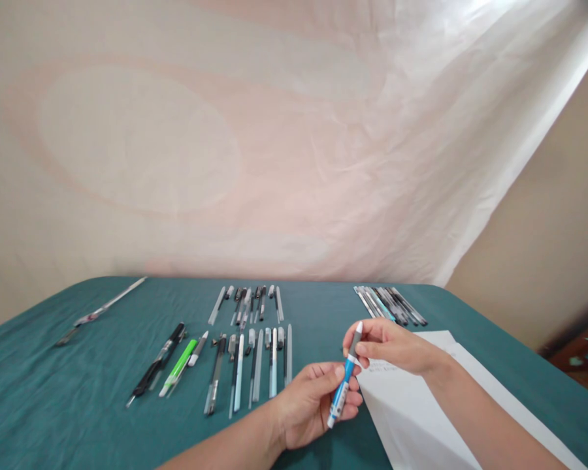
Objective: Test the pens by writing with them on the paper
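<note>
A pen [342, 393] with a blue and white barrel, a dark grey section and a white pointed end is held between both hands, tilted, with its pointed end up. My left hand [313, 401] is closed on the blue barrel, thumb on top and fingers behind. Around the grey section, my right hand [387, 343] pinches with thumb and fingertips. Under the right forearm lie white paper sheets [411, 418] with some handwriting, part of it hidden by the hand.
Disassembled pens [257, 365] with parts and caps lie in two rows at the centre. To their left are a green pen [180, 365], a black pen [157, 362] and a long thin stick-like item [110, 303]. Several pens [389, 305] lie together at the back right.
</note>
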### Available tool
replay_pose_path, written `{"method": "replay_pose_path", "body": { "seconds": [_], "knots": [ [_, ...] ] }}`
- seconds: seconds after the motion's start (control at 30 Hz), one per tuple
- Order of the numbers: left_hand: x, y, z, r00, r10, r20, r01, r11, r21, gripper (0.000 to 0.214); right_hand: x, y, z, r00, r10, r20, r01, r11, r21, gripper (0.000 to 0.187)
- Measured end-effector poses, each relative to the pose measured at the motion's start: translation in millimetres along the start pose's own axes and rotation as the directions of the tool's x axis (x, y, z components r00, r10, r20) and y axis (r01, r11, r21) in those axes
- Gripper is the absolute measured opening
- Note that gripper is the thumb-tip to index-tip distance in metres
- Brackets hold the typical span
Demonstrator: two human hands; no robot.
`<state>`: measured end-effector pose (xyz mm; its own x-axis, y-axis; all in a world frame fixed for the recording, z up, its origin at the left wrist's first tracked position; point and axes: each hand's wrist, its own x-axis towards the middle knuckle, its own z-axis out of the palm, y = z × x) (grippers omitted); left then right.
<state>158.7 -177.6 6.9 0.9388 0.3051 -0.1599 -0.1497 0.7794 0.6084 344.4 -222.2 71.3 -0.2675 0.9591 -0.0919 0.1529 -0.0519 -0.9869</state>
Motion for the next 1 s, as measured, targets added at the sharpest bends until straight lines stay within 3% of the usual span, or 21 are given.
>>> {"method": "replay_pose_path", "body": {
  "seconds": [0.23, 0.5, 0.87, 1.0],
  "knots": [
    [1.7, -0.4, -0.1, 0.992, 0.085, -0.092, -0.083, 0.996, 0.023, 0.02, 1.9, -0.3, 2.8, 0.997, -0.017, -0.072, 0.013, 0.998, -0.067, 0.022],
    [1.4, -0.2, 1.7, 0.992, 0.085, -0.096, -0.084, 0.996, 0.02, 0.02, 5.8, 5.6, 5.7, 0.992, -0.028, -0.124, 0.015, 0.995, -0.104, 0.021],
    [5.5, -4.1, -1.4, 0.979, 0.153, -0.137, -0.144, 0.987, 0.072, 0.02, 12.4, 12.3, 16.2, 0.948, -0.057, -0.314, -0.055, 0.94, -0.337, 0.032],
    [5.6, -1.7, 0.1, 0.982, 0.143, -0.124, -0.137, 0.989, 0.058, 0.024, 10.5, 8.8, 16.1, 0.965, -0.014, -0.263, -0.062, 0.958, -0.279, 0.035]
  ]
}}
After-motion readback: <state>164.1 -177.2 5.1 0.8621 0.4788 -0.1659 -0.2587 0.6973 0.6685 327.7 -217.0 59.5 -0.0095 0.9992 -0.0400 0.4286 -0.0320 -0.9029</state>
